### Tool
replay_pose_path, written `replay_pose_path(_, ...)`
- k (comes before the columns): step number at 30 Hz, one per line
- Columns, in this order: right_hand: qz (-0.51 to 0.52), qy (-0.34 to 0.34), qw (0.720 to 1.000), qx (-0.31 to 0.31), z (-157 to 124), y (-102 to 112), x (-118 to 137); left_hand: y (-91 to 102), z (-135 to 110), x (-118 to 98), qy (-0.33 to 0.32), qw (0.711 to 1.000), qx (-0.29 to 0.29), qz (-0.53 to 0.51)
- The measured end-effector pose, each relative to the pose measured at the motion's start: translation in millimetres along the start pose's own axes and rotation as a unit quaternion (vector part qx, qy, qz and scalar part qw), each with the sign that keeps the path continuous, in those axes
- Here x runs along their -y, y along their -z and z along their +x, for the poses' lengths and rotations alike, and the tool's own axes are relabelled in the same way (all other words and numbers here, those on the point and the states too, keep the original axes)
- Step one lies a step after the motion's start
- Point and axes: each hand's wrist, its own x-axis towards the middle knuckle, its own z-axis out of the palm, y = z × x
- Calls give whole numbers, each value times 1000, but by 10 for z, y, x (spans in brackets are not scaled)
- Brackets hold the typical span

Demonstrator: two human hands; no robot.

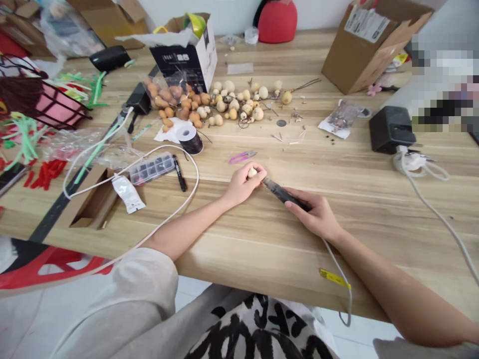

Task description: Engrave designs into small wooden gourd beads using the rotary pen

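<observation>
While the left hand (241,185) closes around a small pale dried gourd (252,172), the right hand (313,214) clamps a dark corded pen-shaped tool (285,194), its tip at the gourd, though whether they touch is hidden. The step in hand appears to be working the gourd with that tip, which calls for both hands staying steady. A yellow tag (335,278) sits on the tool's pale cord (346,294) below the edge of the wooden table (239,239). Farther off lie purple-handled scissors (242,157), a black marker (180,173), a spool of black cord (190,139) and a heap of dried gourds (235,99). A shipping label (365,22) on a cardboard carton (348,60) is too small to read.
</observation>
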Motion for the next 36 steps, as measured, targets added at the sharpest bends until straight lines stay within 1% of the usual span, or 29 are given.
replay_pose_path(5, 0, 14, 1000, -1, 2, -1, -10, 2, 18, 31, -11, 1000, -13, -20)
replay_pose_path(9, 1, 10, 1000, -2, 0, -1, -18, 4, 25, 22, -19, 1000, -18, -3)
replay_pose_path(11, 3, 11, 1000, -5, -1, -3, -28, 4, 27, 15, -17, 1000, -18, -4)
replay_pose_path(18, 11, 15, 1000, -4, -1, 1, -46, -13, 20, -12, 3, 999, -13, -52)
replay_pose_path(23, 13, 23, 1000, -3, -2, 1, -43, -8, 11, -30, -7, 999, -11, -39)
replay_pose_path(30, 8, 11, 1000, -10, 1, -13, -38, -10, 11, -59, 3, 999, -17, -48)
replay_pose_path(36, 8, 18, 1000, -7, 5, -9, -44, -9, 18, -25, -16, 999, -14, -45)
